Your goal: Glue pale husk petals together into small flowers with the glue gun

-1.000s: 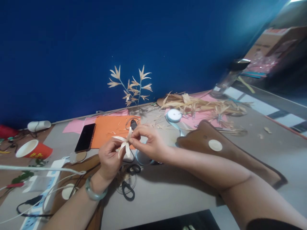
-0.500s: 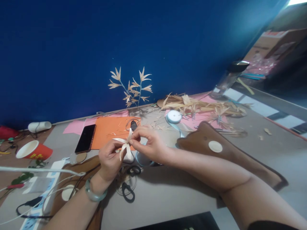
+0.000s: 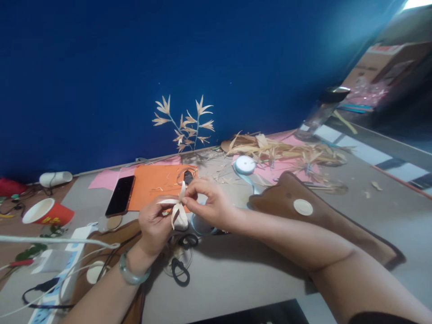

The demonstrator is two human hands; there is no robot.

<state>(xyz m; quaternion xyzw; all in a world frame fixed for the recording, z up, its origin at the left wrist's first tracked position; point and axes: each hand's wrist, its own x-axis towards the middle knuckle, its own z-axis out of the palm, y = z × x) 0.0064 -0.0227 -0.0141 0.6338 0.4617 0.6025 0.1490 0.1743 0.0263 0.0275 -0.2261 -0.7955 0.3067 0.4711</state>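
Note:
A small pale flower of dried husk petals is held between both my hands above the table. My left hand, with a jade-coloured bangle at the wrist, is closed on its left side. The thumb and forefinger of my right hand pinch it near its centre. Below my hands lie scissors with black handles, their blades hidden. Behind stand two stems of similar dried-husk flowers against the blue wall. A roll of light blue ribbon lies beyond my right hand.
A phone rests beside an orange sheet. A red paper cup, a power strip and cables are at left. Dried husks, a brown bear-shaped mat and a clear bottle are at right.
The flower has turned slightly between my fingers, and its lower petals sit at a different angle. My hands have stayed in nearly the same place.

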